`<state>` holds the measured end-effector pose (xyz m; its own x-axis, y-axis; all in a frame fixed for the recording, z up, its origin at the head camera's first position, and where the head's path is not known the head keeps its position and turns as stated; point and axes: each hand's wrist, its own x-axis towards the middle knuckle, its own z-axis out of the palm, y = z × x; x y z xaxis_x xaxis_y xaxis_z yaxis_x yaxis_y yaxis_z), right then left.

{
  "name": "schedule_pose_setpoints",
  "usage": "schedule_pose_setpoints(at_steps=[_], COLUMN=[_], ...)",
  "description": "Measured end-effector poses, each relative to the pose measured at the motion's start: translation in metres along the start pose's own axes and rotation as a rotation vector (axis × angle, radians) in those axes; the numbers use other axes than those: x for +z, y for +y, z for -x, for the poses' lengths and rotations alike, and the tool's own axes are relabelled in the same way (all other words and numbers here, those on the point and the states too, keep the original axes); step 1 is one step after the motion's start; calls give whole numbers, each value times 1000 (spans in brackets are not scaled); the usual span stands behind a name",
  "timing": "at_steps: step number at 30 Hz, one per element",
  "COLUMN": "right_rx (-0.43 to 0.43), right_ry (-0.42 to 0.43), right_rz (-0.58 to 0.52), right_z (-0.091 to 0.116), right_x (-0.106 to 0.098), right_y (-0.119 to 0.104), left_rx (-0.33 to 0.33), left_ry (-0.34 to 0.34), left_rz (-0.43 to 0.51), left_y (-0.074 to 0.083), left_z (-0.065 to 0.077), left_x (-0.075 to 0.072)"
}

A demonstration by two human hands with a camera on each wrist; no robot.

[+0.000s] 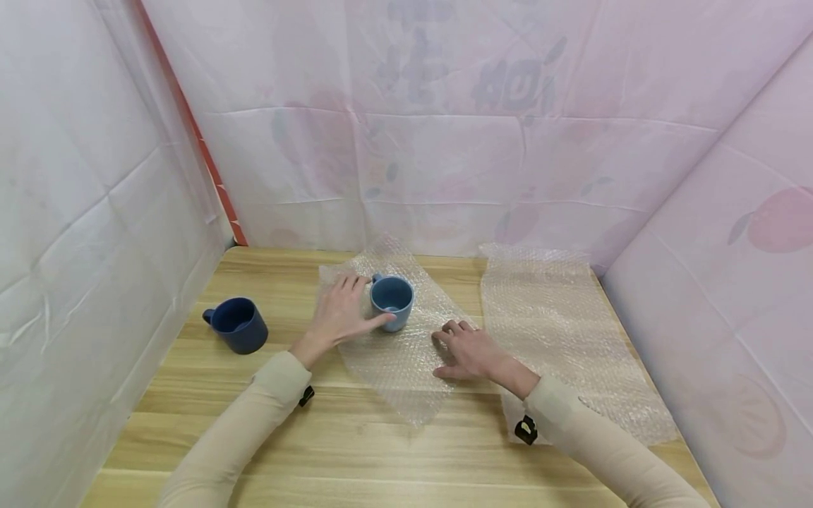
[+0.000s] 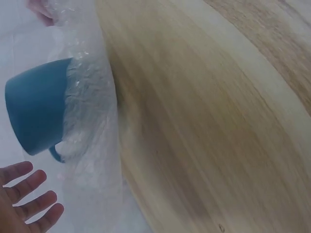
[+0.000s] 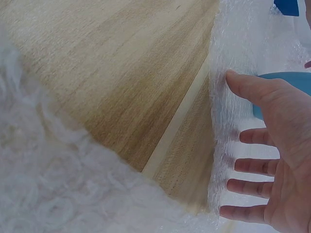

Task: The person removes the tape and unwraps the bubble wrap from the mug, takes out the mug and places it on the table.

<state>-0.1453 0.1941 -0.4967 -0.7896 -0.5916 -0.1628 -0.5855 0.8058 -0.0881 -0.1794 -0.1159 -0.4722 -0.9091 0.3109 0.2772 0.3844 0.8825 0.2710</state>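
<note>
A light blue mug (image 1: 392, 303) stands upright on a sheet of bubble wrap (image 1: 406, 374), its handle toward the back left. Beside the mug is my left hand (image 1: 343, 310), fingers spread and thumb reaching across its near side. The left wrist view shows a gap between the fingertips (image 2: 36, 182) and the mug (image 2: 39, 104). To the mug's right, my right hand (image 1: 470, 351) hovers low over the right edge of the same sheet. Its fingers are extended and spread in the right wrist view, the thumb (image 3: 243, 82) overlapping the wrap, with nothing held.
A dark blue mug (image 1: 240, 325) stands at the left on the wooden table (image 1: 286, 451), handle toward the left. A second sheet of bubble wrap (image 1: 559, 310) lies flat on the right, partly under the right forearm. Cloth walls (image 1: 444, 155) enclose the back and sides.
</note>
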Motion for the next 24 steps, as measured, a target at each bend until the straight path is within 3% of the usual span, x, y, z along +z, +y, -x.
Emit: schedule_pose_setpoints(at_steps=[24], right_rx=[3], right_ry=[-1], right_rz=[16], right_z=[0], right_x=[-1], right_y=[0], left_rx=[26], left_ry=[-90], left_rz=[8], left_y=[-4], left_z=[-22], left_x=[22])
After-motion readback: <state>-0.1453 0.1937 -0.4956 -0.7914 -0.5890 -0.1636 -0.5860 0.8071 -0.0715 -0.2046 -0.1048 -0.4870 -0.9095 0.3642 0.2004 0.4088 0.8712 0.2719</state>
